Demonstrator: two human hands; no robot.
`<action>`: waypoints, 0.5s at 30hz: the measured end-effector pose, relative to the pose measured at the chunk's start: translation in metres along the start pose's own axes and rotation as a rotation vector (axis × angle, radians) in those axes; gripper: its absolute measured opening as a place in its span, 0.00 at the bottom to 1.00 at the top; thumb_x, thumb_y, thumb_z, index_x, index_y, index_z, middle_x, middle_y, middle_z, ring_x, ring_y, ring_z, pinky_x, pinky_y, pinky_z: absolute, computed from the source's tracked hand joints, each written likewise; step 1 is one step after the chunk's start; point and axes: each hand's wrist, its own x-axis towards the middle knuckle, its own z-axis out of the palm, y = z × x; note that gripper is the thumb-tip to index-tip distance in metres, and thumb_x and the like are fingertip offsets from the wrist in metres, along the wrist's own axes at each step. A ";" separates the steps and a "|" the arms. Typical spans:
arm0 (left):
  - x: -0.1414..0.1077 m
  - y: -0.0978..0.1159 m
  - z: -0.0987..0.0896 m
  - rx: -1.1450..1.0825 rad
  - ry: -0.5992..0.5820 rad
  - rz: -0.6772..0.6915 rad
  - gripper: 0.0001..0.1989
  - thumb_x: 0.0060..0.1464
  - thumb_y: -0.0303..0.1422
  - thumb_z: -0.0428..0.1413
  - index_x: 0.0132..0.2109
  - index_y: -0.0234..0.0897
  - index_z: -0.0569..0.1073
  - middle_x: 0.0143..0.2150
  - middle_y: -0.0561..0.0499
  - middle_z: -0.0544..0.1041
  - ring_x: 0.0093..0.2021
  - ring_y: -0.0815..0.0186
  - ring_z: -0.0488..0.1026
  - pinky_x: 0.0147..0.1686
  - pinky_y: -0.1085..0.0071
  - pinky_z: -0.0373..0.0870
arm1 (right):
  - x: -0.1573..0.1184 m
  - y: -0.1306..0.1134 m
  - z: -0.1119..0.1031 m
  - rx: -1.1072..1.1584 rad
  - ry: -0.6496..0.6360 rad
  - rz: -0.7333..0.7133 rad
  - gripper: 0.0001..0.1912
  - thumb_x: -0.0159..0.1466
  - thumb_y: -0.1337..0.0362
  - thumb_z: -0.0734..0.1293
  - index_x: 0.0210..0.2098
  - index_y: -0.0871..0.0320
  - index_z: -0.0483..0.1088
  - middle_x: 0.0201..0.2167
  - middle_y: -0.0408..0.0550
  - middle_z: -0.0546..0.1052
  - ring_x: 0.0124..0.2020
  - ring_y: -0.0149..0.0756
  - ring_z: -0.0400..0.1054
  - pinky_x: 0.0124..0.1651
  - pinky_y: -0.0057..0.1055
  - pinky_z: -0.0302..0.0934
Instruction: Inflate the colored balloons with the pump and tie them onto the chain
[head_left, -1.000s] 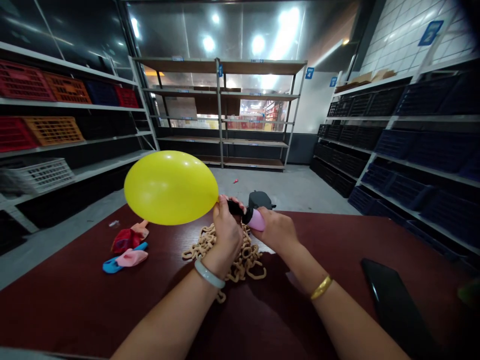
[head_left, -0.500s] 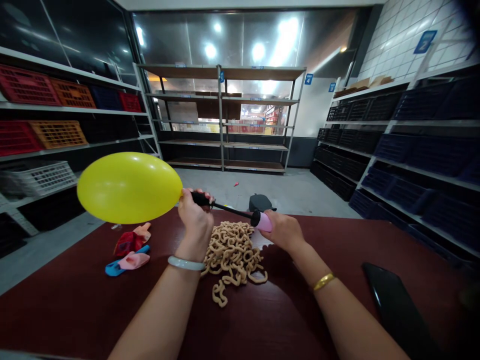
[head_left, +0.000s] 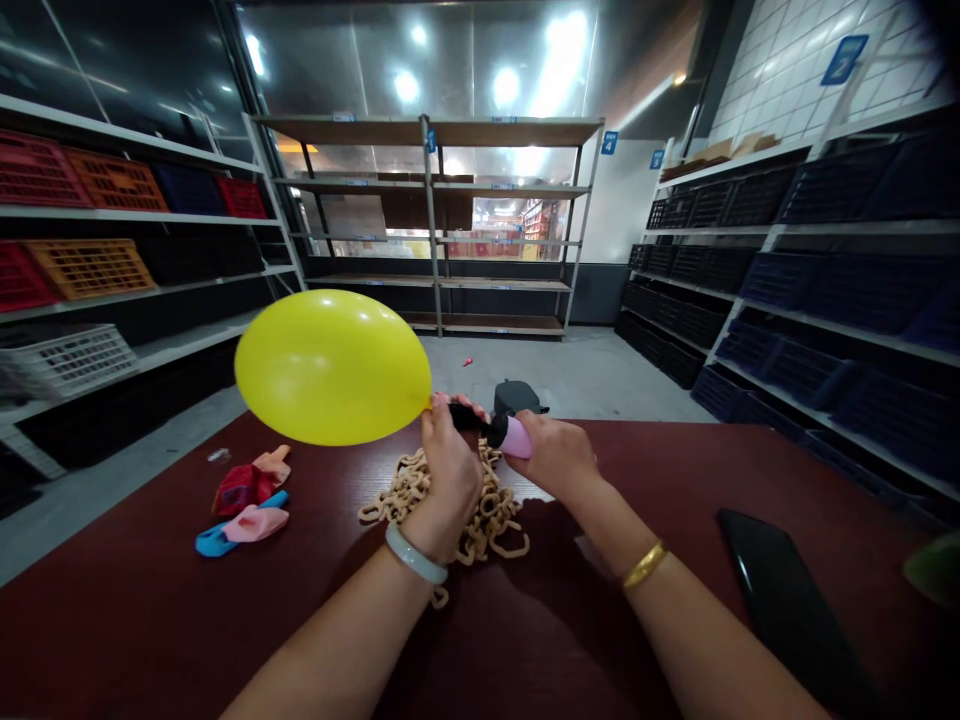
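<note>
A large inflated yellow balloon (head_left: 334,367) hangs over the table's left part, its neck at the black nozzle end of a hand pump (head_left: 466,416). My left hand (head_left: 452,450) is closed round that end and the balloon's neck. My right hand (head_left: 553,452) grips the pump's pink handle (head_left: 516,438), close to my left hand. Below them, partly hidden by my left hand and wrist, lies a pile of tan ring-shaped pieces (head_left: 491,515). Deflated balloons lie on the left: red (head_left: 241,488), pink (head_left: 256,522) and blue (head_left: 215,541).
A black phone-like slab (head_left: 787,590) lies on the right of the dark red table (head_left: 637,620). Behind the table stands a grey object (head_left: 516,396) on the floor. Racks with crates line both sides, and a metal rack (head_left: 499,322) stands at the back.
My left hand has moved right with the balloon, up to my right hand. The pump's rod, which showed between the hands, is now pushed in. The balloon looks slightly rounder.
</note>
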 end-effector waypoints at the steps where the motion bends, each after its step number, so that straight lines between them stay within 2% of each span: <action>1: -0.004 -0.002 0.001 -0.003 0.001 -0.008 0.15 0.54 0.43 0.57 0.37 0.40 0.61 0.29 0.54 0.67 0.26 0.70 0.68 0.29 0.70 0.67 | -0.001 -0.003 -0.002 -0.002 -0.003 0.000 0.22 0.60 0.50 0.63 0.49 0.54 0.64 0.39 0.50 0.76 0.37 0.41 0.71 0.35 0.31 0.55; 9: -0.006 0.007 0.008 -0.005 -0.002 -0.010 0.14 0.54 0.41 0.57 0.36 0.39 0.61 0.28 0.55 0.67 0.25 0.70 0.68 0.26 0.72 0.66 | -0.003 -0.013 -0.010 0.036 -0.004 0.012 0.22 0.60 0.49 0.63 0.47 0.56 0.65 0.38 0.51 0.76 0.37 0.42 0.71 0.34 0.30 0.55; 15: 0.020 0.020 -0.003 0.050 0.043 0.013 0.15 0.53 0.42 0.58 0.34 0.39 0.61 0.27 0.55 0.67 0.24 0.70 0.67 0.23 0.73 0.64 | 0.000 -0.008 -0.003 0.034 -0.054 -0.012 0.23 0.61 0.48 0.63 0.50 0.54 0.64 0.40 0.50 0.76 0.39 0.41 0.72 0.35 0.30 0.57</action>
